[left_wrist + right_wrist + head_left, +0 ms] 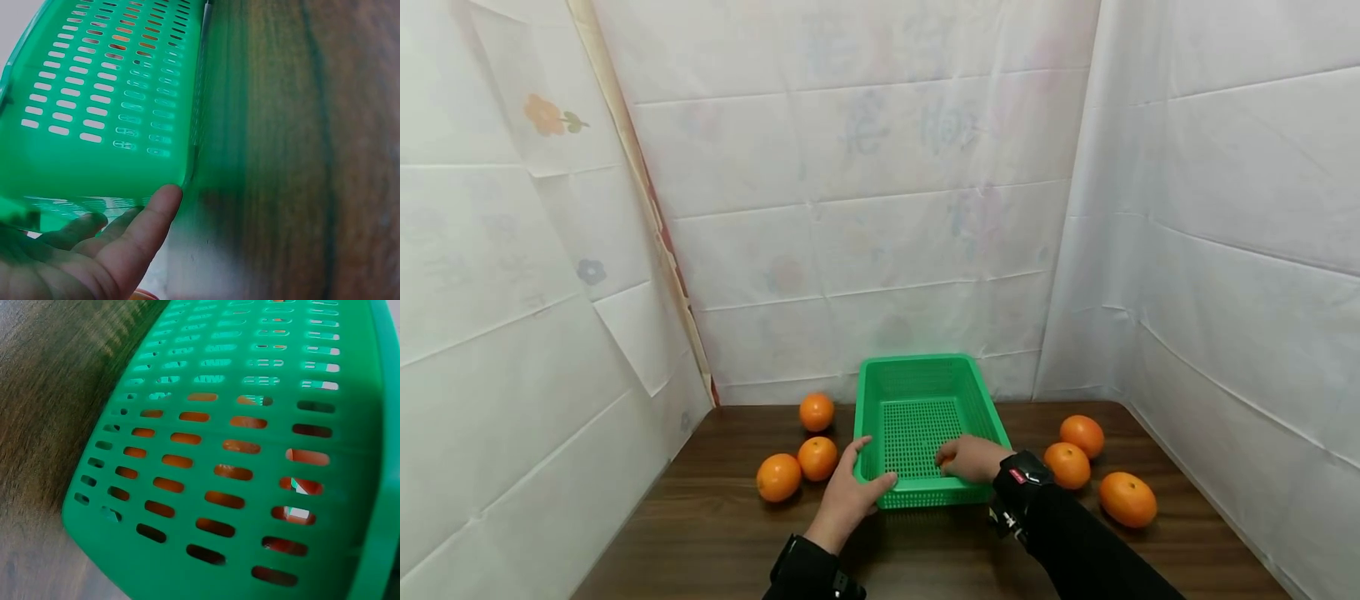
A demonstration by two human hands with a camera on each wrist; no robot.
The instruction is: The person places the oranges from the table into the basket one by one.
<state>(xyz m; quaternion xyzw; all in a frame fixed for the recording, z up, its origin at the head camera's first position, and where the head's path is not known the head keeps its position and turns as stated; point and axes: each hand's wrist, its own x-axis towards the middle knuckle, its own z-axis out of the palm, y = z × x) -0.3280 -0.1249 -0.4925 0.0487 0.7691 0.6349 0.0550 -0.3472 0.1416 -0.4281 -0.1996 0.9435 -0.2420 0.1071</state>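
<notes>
A green plastic basket (917, 495) with slotted walls stands on the table. My left hand (847, 493) touches its near left corner, thumb over the front rim and fingers spread along the side. In the left wrist view, the fingers (140, 247) lie nearly straight against the corner. My right hand (973, 458) reaches over the near right rim into the basket, fingers curled round an orange (945, 462), mostly hidden by the hand. Orange peel shows through the wall slots in the right wrist view, where the basket (206, 440) hides the hand itself.
Left of the basket lie three oranges (817, 458) close together. Three more oranges (1067, 465) lie to the right, near the right forearm. White sheets (865, 208) hang behind and on both sides of the dark wooden table (700, 508).
</notes>
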